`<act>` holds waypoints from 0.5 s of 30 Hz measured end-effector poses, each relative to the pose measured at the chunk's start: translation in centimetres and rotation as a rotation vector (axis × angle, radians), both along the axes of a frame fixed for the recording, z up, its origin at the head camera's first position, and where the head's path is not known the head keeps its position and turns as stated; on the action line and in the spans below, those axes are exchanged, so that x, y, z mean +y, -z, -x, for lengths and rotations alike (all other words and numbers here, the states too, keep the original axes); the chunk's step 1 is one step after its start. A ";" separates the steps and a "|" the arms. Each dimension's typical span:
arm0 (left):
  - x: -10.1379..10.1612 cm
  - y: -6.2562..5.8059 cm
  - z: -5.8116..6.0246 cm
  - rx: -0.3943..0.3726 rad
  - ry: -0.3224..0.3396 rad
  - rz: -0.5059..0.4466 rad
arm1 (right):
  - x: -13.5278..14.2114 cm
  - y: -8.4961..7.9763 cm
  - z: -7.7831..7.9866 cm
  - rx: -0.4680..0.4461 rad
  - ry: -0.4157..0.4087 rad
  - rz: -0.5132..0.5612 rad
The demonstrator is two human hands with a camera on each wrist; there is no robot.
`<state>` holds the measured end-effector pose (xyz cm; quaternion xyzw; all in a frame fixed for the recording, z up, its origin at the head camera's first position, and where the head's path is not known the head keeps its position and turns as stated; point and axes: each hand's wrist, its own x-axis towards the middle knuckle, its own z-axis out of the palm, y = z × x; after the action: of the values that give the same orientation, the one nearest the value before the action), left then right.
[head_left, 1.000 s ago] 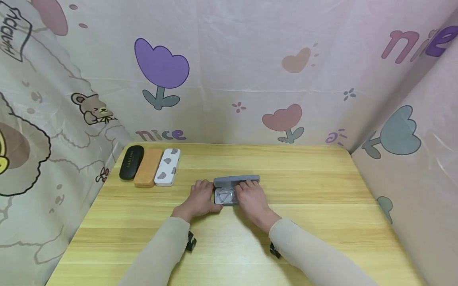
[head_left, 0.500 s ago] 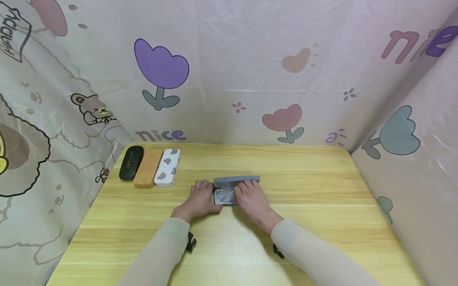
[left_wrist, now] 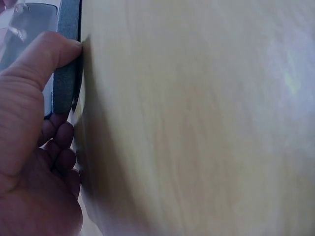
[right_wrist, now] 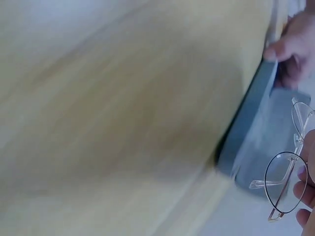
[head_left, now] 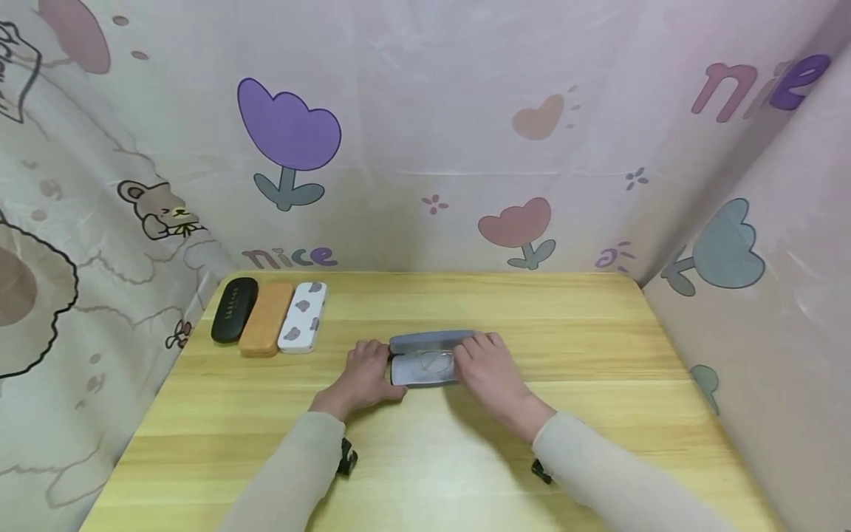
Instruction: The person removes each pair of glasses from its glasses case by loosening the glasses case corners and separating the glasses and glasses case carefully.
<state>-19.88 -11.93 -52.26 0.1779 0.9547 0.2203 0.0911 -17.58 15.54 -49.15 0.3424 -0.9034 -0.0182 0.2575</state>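
Note:
A grey-blue glasses case lies with its lid raised at the middle of the table. My left hand grips its left end, the thumb pressing on the front edge in the left wrist view. Thin-rimmed glasses with clear temple ends are pinched in my right hand, at the right end of the case. In the right wrist view the glasses appear raised over the case's grey inside, temples folded; only a few fingertips show there.
At the back left of the table lie a black case, an orange-tan case and a white bear-print case, side by side. Printed curtains enclose the back and both sides.
My right hand has drawn right with the glasses, which now sit higher out of the case; more of the lining shows. My left hand keeps its grip. The head view has shifted slightly.

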 end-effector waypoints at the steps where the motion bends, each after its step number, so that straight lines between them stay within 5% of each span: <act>1: -0.1 0.0 0.0 -0.001 -0.003 0.000 | 0.7 -0.2 0.0 -0.005 0.007 0.001; 15: 0.2 0.0 -0.1 -0.015 -0.013 -0.009 | 12.6 -3.0 0.7 -0.073 0.148 0.060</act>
<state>-19.75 -11.75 -52.29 0.1704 0.9541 0.2266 0.0962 -18.26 28.15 -46.18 0.2675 -0.9351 0.0024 0.2324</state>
